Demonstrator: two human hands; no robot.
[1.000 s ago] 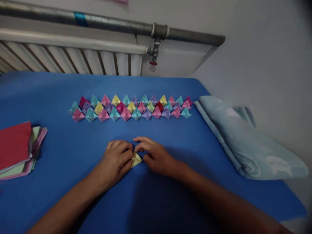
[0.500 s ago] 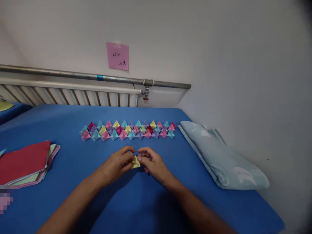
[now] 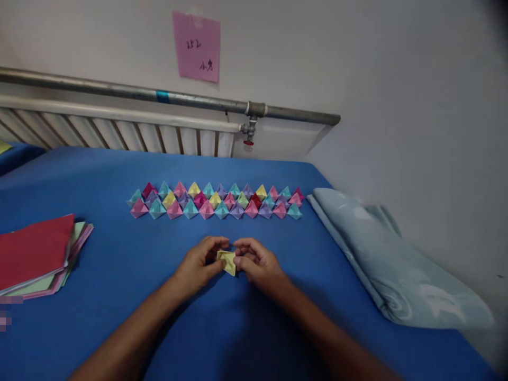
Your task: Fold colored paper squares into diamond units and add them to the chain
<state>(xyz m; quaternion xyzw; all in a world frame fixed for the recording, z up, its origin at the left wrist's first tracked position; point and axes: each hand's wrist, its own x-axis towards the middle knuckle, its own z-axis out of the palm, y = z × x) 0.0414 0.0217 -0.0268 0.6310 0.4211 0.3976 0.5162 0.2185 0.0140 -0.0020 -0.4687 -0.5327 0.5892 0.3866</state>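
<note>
Paper: yellow folded piece (image 3: 227, 261), small, pinched between both hands at 6 o'clock of the coloured rows, low over the blue cover (image 3: 119, 317).
Long axis: ran roughly from 10 o'clock to 4 o'clock, with the flat edge uppermost and the sharpest corner aimed toward 5 o'clock.
Left hand (image 3: 198, 263): gripped the 9 o'clock end with thumb and forefinger, other fingers curled under.
Right hand (image 3: 257, 263): nipped the 3 o'clock end with its fingertips, knuckles bent.
Contact with cover: could not be told whether lifted or resting.
Change over one second: had lain flat under both hands, mostly hidden by the left one; now turned face-up and more exposed, hands raised onto their fingertips, in the same spot before the rows.
Change in view: swung upward, bringing the note into sight.
Rows (image 3: 214, 201): three lines of pointed paper shapes in pink, teal, yellow and purple, laid from 9 to 3 o'clock, apart from the hands.
Stack of sheets (image 3: 39, 254): red on top, at 9 o'clock.
Folded cloth (image 3: 381, 254): pale blue, at 3 o'clock along the cover's edge.
Room: white radiator (image 3: 119, 135) and grey pipe (image 3: 119, 92) at 12 o'clock, pink note (image 3: 196, 46) on a pale wall.
</note>
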